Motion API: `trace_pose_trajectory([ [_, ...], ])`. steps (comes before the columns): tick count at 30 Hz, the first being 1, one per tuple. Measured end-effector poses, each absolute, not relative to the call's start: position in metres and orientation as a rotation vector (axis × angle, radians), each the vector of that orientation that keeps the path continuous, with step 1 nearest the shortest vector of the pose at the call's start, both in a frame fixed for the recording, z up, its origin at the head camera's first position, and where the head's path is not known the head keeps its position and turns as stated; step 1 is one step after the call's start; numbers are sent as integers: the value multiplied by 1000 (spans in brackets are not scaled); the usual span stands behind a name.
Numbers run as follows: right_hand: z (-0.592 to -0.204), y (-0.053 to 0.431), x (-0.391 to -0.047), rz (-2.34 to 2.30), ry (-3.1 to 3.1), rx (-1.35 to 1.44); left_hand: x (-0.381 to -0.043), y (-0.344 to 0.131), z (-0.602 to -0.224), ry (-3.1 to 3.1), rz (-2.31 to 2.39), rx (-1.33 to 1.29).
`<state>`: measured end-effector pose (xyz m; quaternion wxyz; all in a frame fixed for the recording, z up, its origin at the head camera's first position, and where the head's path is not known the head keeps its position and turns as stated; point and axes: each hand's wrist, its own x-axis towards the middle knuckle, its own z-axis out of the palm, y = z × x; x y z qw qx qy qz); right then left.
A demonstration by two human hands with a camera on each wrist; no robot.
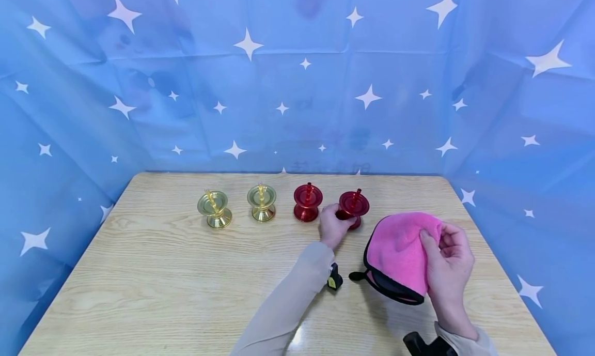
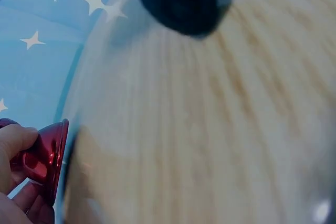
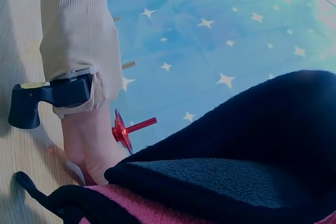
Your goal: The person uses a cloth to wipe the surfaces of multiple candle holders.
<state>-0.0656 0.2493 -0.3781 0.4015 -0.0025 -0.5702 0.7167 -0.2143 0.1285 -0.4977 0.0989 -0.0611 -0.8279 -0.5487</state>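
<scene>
A: Biggest thing in view?
B: Curtain [image 1: 279, 77], blue with white stars [image 1: 248, 44], across the back and both sides. Then the table [image 1: 186, 294], pale wood grain.
A: Next size down?
B: Sleeves [image 1: 288, 304], light beige, one per arm. Then the cloth [image 1: 400, 247]: pink outside, dark grey inside, black edging. It's at the right of the table, bulging, with a shadow on the wood below.
A: Hands?
B: Apart from each other. Right hand [image 1: 448, 260] pinches the cloth at its right edge, thumb on the near face. Left hand [image 1: 333, 227] grips the right red holder [image 1: 354, 203] round its stem, under the dish. Left wrist view agrees: thumb one side, fingers the other. Can't tell whether that base touches the table.
A: Other holders?
B: One more red holder [image 1: 307, 203] just left of it, then two gold holders [image 1: 263, 203]. All four in a row toward the far edge, each with a dish, a flared base and a spike. The outer gold one's spike leans left.
A: Small stuff?
B: Black wrist units [image 1: 334, 277] on both arms. Black loop [image 1: 357, 276] on the cloth's left corner.
A: Any text?
B: Faint characters [image 1: 361, 168] low on the curtain, just above the table's far edge. Look mirrored, too pale to read. Left unit has a yellow patch [image 1: 332, 282]; marks on it too small to make out.
</scene>
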Motion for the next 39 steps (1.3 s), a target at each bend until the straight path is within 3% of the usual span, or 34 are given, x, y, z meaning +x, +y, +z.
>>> trace_pose_trajectory([
  [14,-380,249,-66,1803,-1472,-17,-220,130,-502,-2489,-1587,-191],
  [25,-380,249,-68,1798,-1487,-45,-197,112,-499,-2422,-1655,-225],
  [39,-386,245,-76,1817,-1501,-4,-204,63,-497,-2315,-1539,255],
])
